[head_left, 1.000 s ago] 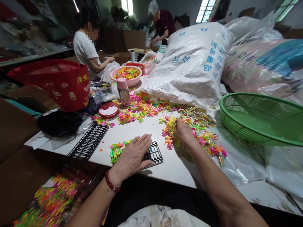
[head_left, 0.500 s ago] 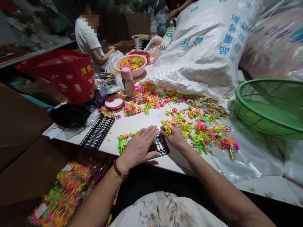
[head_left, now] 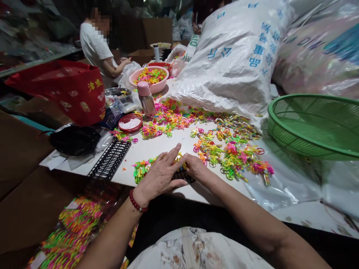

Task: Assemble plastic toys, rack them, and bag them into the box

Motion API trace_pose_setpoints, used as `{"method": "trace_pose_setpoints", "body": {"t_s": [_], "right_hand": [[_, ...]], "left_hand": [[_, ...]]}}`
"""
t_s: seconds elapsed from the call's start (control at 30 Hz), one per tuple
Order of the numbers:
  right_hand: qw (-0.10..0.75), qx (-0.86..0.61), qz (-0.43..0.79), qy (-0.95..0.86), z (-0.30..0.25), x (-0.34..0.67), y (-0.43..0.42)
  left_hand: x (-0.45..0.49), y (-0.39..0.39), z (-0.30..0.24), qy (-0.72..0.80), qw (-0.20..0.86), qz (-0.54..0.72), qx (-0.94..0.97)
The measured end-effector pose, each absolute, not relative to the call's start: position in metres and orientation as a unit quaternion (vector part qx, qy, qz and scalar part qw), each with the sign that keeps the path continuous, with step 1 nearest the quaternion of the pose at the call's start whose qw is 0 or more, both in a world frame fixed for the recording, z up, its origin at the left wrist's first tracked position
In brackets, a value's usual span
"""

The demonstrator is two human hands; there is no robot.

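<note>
My left hand point(head_left: 161, 173) lies flat with fingers stretched out on a small black grid tray point(head_left: 183, 175) at the table's near edge. My right hand point(head_left: 196, 167) is beside it over the same tray, fingers curled onto a small yellow plastic piece point(head_left: 181, 161). Small green and orange plastic pieces point(head_left: 140, 169) lie just left of the tray. A spread of bright plastic bicycle-shaped pieces point(head_left: 230, 155) covers the white table point(head_left: 159, 147) to the right.
A longer black grid tray point(head_left: 110, 158), a black bag point(head_left: 74, 139), a red bag point(head_left: 70, 89), a red dish point(head_left: 129, 122), a pink bottle point(head_left: 146, 99) and a pink basin point(head_left: 150, 79) stand left and behind. Large sacks point(head_left: 232, 59) and a green basket point(head_left: 314, 125) fill the right. A seated person point(head_left: 97, 46) works opposite.
My right hand came back from the pile of coloured pieces to the small grid tray, carrying a yellow piece. My left hand stayed flat on the tray.
</note>
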State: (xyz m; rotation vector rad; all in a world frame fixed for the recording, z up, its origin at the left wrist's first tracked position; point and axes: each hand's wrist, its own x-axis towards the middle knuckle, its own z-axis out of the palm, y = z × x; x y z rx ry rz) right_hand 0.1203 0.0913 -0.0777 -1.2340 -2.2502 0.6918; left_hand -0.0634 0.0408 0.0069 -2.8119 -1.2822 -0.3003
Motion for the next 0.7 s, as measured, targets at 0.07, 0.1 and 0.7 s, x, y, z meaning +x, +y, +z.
{"method": "trace_pose_setpoints", "body": {"t_s": [0.07, 0.1, 0.7], "right_hand": [[0.226, -0.455, 0.261, -0.821, -0.071, 0.124, 0.091], [0.222, -0.453, 0.26, -0.823, -0.066, 0.13, 0.092], [0.116, -0.59, 0.063, -0.797, -0.025, 0.212, 0.127]], "left_hand": [[-0.059, 0.043, 0.008, -0.406, 0.026, -0.087, -0.909], [-0.057, 0.043, 0.007, -0.403, 0.029, -0.081, -0.911], [-0.058, 0.043, -0.003, -0.393, 0.022, -0.118, -0.912]]}}
